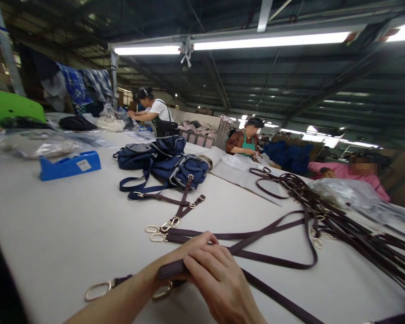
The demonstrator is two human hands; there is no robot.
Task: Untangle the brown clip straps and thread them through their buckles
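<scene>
Near the front of the white table, my right hand (221, 276) is closed over a dark brown leather strap, whose rounded end (172, 269) sticks out to the left across my left wrist. My left hand (202, 243) reaches in under and behind the right one; most of its fingers are hidden. Just beyond the hands lie brown straps with gold oval rings (159, 237). Another gold ring (98, 291) on a strap piece shows left of my left forearm, and one more ring (162, 291) is partly covered below the wrist.
Navy bags (178, 170) lie mid-table with short buckled straps (185, 198) in front. A blue tape dispenser (70, 165) stands left. Many brown straps (344, 229) are heaped right, beside clear plastic (347, 191). Three people work beyond the table.
</scene>
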